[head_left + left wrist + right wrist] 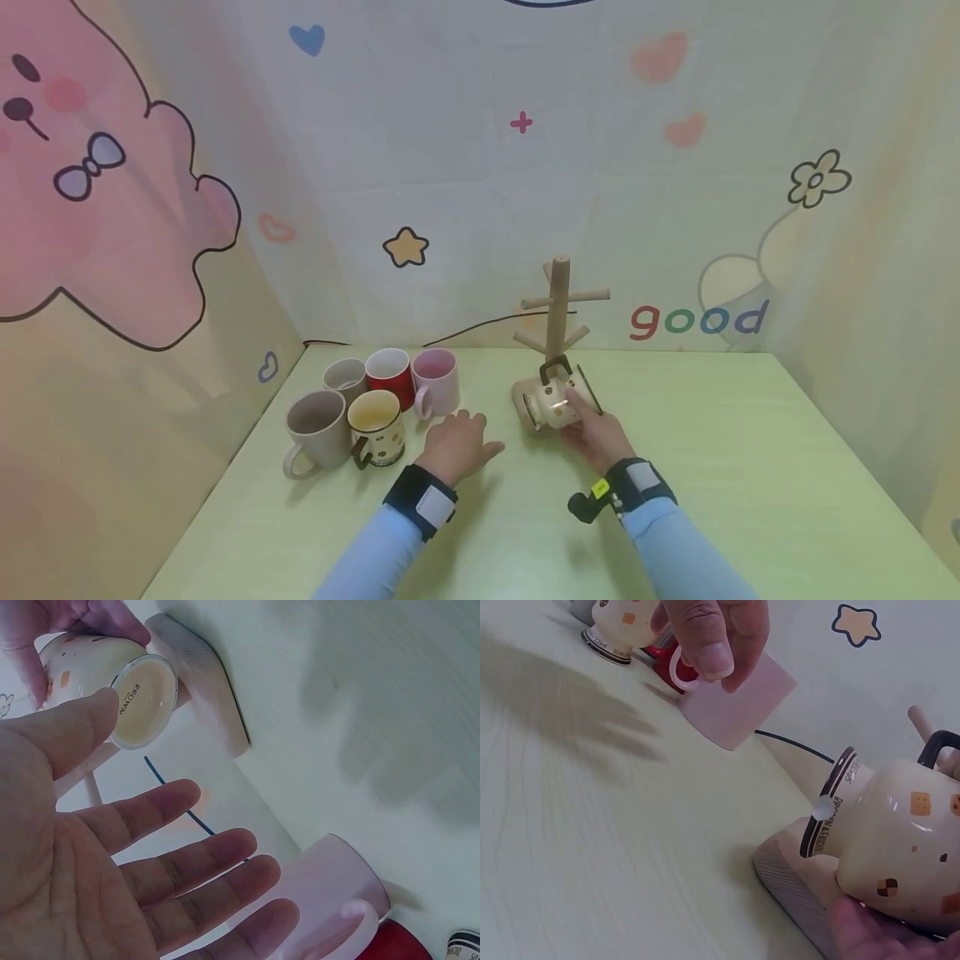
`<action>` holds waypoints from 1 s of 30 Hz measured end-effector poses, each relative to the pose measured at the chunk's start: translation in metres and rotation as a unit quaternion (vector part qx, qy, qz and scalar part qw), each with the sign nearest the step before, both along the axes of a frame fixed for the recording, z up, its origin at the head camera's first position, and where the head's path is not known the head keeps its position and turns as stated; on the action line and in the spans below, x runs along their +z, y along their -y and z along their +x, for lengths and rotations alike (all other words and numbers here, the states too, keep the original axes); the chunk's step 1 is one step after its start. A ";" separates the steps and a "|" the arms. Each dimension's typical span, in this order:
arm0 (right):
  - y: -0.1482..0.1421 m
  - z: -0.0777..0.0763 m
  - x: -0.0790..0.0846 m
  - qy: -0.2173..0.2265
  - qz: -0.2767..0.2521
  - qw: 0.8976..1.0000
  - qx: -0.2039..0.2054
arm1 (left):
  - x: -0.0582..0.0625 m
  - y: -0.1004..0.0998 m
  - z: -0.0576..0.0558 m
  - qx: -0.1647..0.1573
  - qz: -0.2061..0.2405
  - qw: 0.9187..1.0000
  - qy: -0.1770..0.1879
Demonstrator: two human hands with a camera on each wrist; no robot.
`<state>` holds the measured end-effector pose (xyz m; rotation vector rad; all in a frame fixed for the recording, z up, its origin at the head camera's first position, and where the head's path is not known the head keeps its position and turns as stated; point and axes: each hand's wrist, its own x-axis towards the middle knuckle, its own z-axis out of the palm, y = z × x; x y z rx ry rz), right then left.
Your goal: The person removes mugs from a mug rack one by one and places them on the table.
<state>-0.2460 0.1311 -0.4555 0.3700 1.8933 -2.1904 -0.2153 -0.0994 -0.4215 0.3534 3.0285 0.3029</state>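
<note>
My right hand (602, 437) grips a cream mug (553, 402) with a dark handle and small brown and orange prints. The mug lies tilted on its side in front of a wooden mug tree (558, 308), low over its base (787, 859). Its bottom (142, 705), with lettering, faces my left hand in the left wrist view. My left hand (455, 448) hovers above the table, fingers spread, holding nothing. Just left of it are a pink mug (437, 379) and another cream printed mug (377, 425).
A red mug (392, 375) with a white inside, a grey mug (318, 429) and a smaller greyish mug (346, 377) stand grouped at the left of the pale green table (720, 467). Behind the table hangs a printed cloth (465, 208).
</note>
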 end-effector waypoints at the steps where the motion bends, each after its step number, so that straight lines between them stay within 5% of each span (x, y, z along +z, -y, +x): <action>1: 0.000 0.000 0.000 -0.001 0.000 1.000 -0.004 | 0.000 0.000 0.000 0.000 0.000 1.000 0.001; 30: -0.009 0.024 0.021 -0.043 0.048 0.998 -0.016 | -0.002 -0.005 0.008 -0.002 -0.006 1.000 0.001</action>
